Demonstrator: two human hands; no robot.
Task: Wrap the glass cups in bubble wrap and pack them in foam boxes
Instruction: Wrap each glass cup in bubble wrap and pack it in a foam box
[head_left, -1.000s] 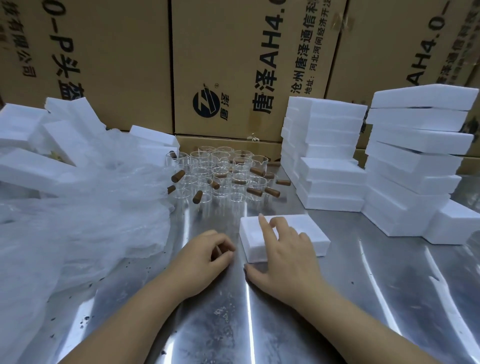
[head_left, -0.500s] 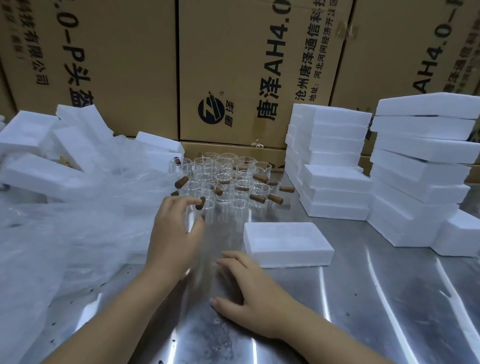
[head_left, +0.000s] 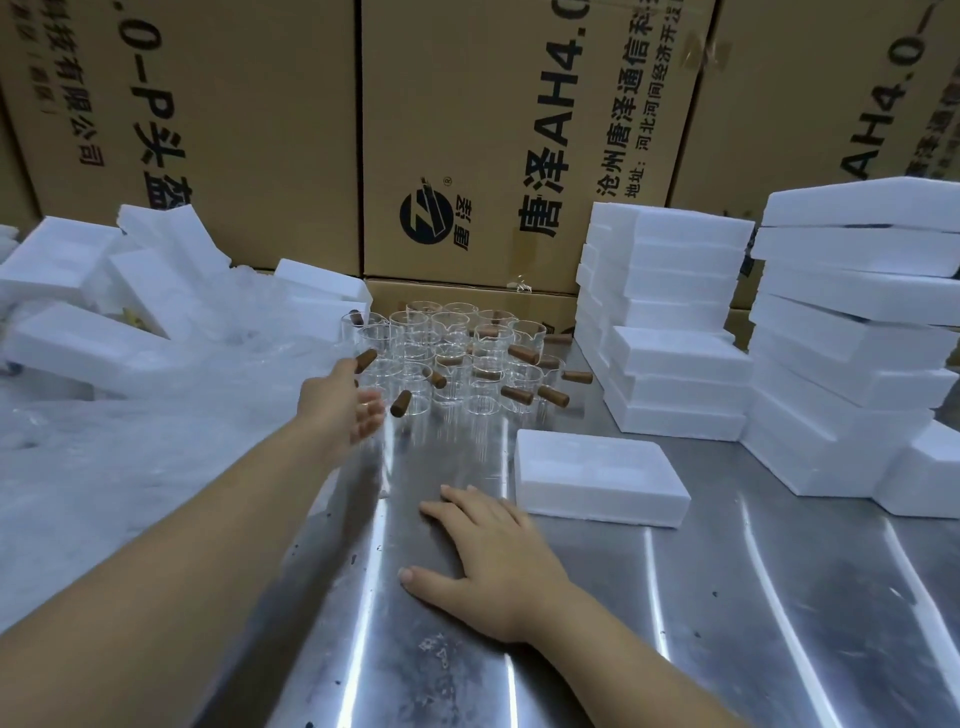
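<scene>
Reaching open-fingered, my left hand (head_left: 347, 402) hung just beside the cups (head_left: 457, 358) ahead, nearer than my right hand (head_left: 496, 553), flat on the table (head_left: 727, 634).

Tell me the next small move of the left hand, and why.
Probably reach a little further and take the nearest glass cup: the left hand is open, holds nothing, and hovers beside the cups, while the right hand lies flat on the table.
</scene>
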